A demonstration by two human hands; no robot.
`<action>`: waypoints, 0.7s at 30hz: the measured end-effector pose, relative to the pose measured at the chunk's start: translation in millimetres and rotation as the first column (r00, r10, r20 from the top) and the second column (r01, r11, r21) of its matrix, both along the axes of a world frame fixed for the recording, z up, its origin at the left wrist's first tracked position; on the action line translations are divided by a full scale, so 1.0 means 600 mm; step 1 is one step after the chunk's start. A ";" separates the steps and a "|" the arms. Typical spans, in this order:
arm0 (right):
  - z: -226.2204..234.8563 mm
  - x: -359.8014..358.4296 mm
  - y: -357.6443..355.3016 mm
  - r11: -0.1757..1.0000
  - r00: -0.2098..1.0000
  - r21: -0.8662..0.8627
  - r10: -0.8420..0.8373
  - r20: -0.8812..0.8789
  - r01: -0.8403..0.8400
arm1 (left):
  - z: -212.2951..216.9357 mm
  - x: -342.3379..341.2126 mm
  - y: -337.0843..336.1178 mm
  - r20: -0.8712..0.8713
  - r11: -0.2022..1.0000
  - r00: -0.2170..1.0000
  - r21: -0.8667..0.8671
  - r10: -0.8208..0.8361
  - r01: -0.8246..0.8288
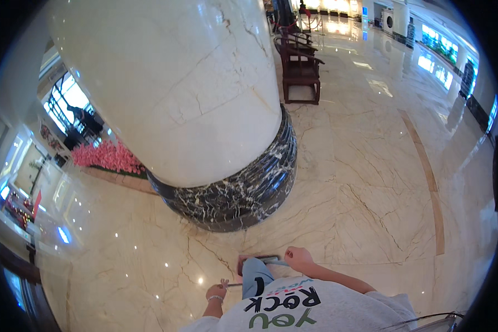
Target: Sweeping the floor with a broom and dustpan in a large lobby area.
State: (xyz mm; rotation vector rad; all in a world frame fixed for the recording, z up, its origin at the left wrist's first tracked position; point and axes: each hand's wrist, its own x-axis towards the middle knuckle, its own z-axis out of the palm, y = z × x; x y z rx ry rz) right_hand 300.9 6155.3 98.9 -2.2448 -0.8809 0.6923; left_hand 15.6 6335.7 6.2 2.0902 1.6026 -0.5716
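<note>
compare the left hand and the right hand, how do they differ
The left hand pinches a small thin object and wears a wristband; the right hand is a bare-wristed closed fist on a thin bar. The left sits lower and nearer the body, the right higher. Both hover over the marble floor.

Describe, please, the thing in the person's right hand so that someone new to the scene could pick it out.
Start at the big cream marble column with its black veined base. On the polished floor below it, the right hand grips a thin pale handle leading to a flat dark head by the knee. Unlike the left hand's small item, it is long.
</note>
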 end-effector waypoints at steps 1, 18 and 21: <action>0.004 -0.002 0.001 0.999 1.000 -0.026 0.023 -0.007 -0.023 | -0.016 -0.013 0.003 0.002 1.000 1.000 -0.001 0.005 -0.005; 0.020 -0.012 0.036 0.998 0.994 0.059 0.009 -0.107 -0.002 | -0.019 -0.007 0.005 0.080 0.994 0.995 0.079 0.065 -0.071; 0.016 -0.001 0.031 0.999 0.995 0.033 -0.019 -0.099 0.022 | 0.038 0.024 0.009 0.084 0.990 0.989 0.067 0.120 -0.126</action>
